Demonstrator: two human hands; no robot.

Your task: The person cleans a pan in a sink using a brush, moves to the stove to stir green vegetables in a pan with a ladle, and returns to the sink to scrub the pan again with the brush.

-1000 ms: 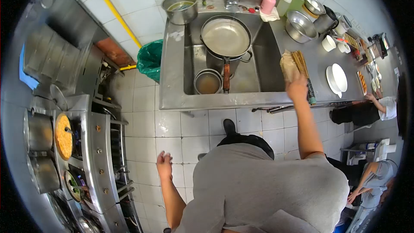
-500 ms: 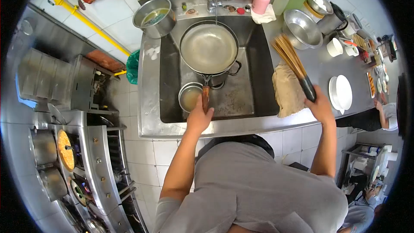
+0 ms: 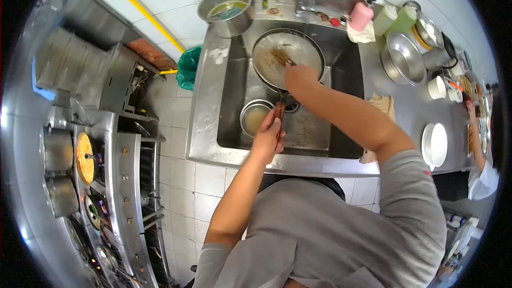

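My left hand (image 3: 268,137) is wrapped round the wooden handle of a frying pan (image 3: 260,69), which sits over the sink with cloudy water in it. My right hand (image 3: 300,78) is closed on a bamboo brush (image 3: 279,56), its bristles down in the pan; the fingers hide most of its black handle. Below the pan, beside its handle, a small pot (image 3: 255,121) holding murky liquid stands in the sink (image 3: 314,136). The faucet (image 3: 308,0) hangs over the pan's far edge.
A deep pot (image 3: 226,13) stands at the sink's back left corner. A metal bowl (image 3: 402,58), a pink pump bottle (image 3: 361,15), a cloth (image 3: 381,105) and white plates (image 3: 434,144) are on the right. Stoves with pans (image 3: 85,157) line the left; another person's arm (image 3: 476,138) shows far right.
My right hand has moved left from above the cloth and brought the brush into the pan. My left hand keeps its hold on the pan handle. The camera view has shifted.
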